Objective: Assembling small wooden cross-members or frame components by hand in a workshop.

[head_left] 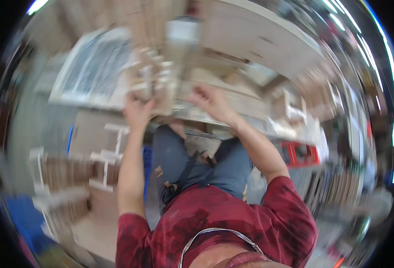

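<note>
The whole picture is smeared by motion. My left hand [137, 110] is at the near edge of the work surface, thumb and fingers apart, beside a cluster of small pale pieces [148, 73]. Whether it touches them, I cannot tell. To its right my right hand [209, 102] is above the bench [244, 98], its fingers curled together. Anything between those fingers is too blurred to make out. A pale board or tray with a grey streaked middle [96, 67] lies at the far left of my left hand.
Stacked brown boards with white end pieces [69, 172] stand at my left. Similar pieces [291, 107] lie to the right on the bench. A red plastic stool or crate [300, 154] is below them. A large pale panel [259, 38] is at the back.
</note>
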Demonstrator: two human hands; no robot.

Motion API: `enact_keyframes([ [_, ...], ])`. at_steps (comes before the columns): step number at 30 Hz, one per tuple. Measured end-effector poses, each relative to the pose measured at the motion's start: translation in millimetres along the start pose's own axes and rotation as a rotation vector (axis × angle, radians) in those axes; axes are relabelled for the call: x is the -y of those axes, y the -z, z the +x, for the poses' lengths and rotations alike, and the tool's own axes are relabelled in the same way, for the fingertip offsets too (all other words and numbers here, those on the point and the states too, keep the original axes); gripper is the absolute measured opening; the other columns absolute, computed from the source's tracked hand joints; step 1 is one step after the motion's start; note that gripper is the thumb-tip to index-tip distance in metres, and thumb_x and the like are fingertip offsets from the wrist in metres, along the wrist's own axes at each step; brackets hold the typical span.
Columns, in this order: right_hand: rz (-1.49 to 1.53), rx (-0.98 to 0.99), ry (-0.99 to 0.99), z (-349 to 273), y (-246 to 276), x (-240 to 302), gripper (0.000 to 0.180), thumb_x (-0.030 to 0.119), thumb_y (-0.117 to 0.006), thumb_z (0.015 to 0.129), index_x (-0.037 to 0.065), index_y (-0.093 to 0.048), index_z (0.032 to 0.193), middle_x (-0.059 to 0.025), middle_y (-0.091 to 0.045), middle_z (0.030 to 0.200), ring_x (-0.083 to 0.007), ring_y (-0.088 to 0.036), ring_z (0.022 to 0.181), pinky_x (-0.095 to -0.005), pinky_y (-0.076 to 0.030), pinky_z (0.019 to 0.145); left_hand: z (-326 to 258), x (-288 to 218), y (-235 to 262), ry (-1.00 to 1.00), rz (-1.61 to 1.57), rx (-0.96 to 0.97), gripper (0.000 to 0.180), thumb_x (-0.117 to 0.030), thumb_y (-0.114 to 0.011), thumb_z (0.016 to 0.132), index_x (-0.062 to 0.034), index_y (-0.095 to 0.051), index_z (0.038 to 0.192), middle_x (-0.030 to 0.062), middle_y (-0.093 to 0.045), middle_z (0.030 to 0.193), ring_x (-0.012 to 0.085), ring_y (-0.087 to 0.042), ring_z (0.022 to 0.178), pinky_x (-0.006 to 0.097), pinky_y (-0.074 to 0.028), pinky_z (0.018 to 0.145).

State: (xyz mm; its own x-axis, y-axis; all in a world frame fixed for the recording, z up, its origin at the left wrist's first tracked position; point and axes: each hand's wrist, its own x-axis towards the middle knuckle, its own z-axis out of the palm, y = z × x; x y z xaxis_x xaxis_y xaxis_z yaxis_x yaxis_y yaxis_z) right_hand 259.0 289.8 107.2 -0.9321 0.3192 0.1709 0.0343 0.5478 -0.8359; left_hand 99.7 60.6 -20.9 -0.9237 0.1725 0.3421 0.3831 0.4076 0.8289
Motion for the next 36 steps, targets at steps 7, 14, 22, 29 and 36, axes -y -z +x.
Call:
enact_keyframes([
  [7, -0.643, -0.297, -0.041, -150, 178, -92, 0.031, 0.021, -0.076, 0.083, 0.009, -0.073, 0.111, -0.0147, -0.073, 0.101, -0.0321, -0.07, 0.093, -0.0412, -0.055, 0.086, -5, 51, 28, -0.145, -0.041, -0.04, 0.08, -0.024, -0.09, 0.076, 0.0075, -0.047, 0.136, 0.0208, -0.06, 0.127, 0.0259, -0.06, 0.118, 0.037, -0.046, 0.104],
  [14, -1.025, -0.194, -0.324, -158, 304, -175, 0.054, 0.02, -0.074, 0.078, 0.013, -0.064, 0.131, -0.0199, -0.071, 0.111, -0.0373, -0.066, 0.106, -0.0449, -0.05, 0.093, -86, 82, 171, 0.117, 0.762, -0.188, 0.07, -0.031, -0.083, 0.08, 0.0057, -0.054, 0.133, 0.024, -0.062, 0.129, 0.0361, -0.061, 0.117, 0.042, -0.047, 0.102],
  [22, -1.176, 0.088, -0.135, -154, 361, -244, 0.018, 0.01, -0.066, 0.085, 0.002, -0.061, 0.101, -0.0228, -0.064, 0.096, -0.0434, -0.057, 0.098, -0.0521, -0.045, 0.083, -144, 36, 231, 0.468, 0.955, -0.048, 0.058, -0.033, -0.083, 0.073, 0.0009, -0.068, 0.117, 0.0247, -0.067, 0.117, 0.0372, -0.064, 0.113, 0.044, -0.049, 0.1],
  [29, -0.982, -0.078, -0.172, -154, 350, -191, 0.021, 0.014, -0.074, 0.082, 0.003, -0.064, 0.098, -0.0147, -0.065, 0.087, -0.034, -0.06, 0.086, -0.0465, -0.046, 0.082, -183, 97, 257, 0.535, 1.013, 0.254, 0.041, -0.029, -0.079, 0.075, -0.0024, -0.071, 0.106, 0.0222, -0.071, 0.104, 0.039, -0.068, 0.101, 0.047, -0.052, 0.091],
  [36, -0.416, -0.273, -0.406, -203, 244, -95, 0.034, 0.024, -0.073, 0.091, 0.003, -0.068, 0.118, -0.0119, -0.069, 0.101, -0.0203, -0.062, 0.093, -0.0388, -0.051, 0.084, -186, 168, 265, 0.403, 0.697, 0.219, 0.02, -0.023, -0.064, 0.088, -0.0062, -0.072, 0.096, 0.0213, -0.069, 0.087, 0.0424, -0.064, 0.081, 0.051, -0.051, 0.073],
])
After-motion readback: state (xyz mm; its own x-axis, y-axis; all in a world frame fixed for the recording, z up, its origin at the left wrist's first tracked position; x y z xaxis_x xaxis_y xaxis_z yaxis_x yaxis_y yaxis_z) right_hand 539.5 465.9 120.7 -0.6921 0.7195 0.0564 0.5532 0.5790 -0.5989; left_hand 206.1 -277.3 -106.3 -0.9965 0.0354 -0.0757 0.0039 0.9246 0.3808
